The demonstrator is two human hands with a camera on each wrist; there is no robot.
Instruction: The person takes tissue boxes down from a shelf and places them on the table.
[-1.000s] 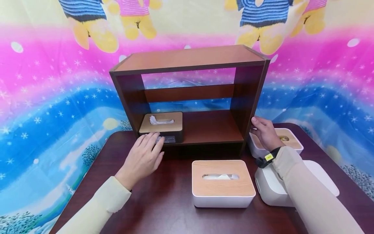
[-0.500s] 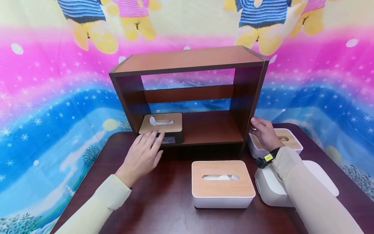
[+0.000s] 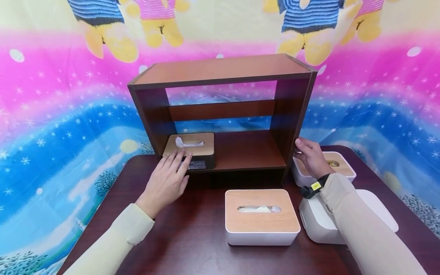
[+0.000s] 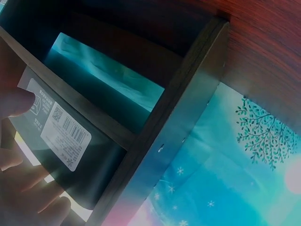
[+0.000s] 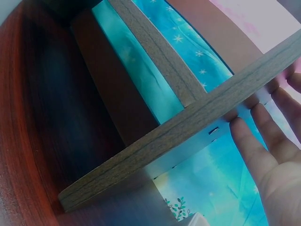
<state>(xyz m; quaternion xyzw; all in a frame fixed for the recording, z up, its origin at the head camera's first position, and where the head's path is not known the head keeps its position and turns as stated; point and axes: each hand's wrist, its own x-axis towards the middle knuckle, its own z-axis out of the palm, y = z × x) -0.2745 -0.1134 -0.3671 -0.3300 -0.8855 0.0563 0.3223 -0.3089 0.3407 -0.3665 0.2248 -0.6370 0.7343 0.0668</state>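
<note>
A black tissue box with a wood lid (image 3: 207, 149) stands at the left end of the brown shelf unit's (image 3: 223, 70) lower board, a white tissue poking from its slot. My left hand (image 3: 165, 182) rests its extended fingers on the front of that box. In the left wrist view, the thumb (image 4: 18, 102) lies against its front face, beside the white label (image 4: 66, 134), and the other fingers reach over the lid's edge. My right hand (image 3: 313, 158) touches the outside of the shelf's right panel; the right wrist view shows its fingertips against the panel (image 5: 188, 120).
A white tissue box with a wood lid (image 3: 262, 223) stands in front of the shelf. Right of the shelf are another such box (image 3: 345, 164) and a white rounded box (image 3: 376, 210), partly behind my right forearm. A patterned cloth (image 3: 68, 114) hangs behind the table (image 3: 192, 244).
My left fingers have shifted slightly on the front of the black tissue box. The box and my right hand look unmoved.
</note>
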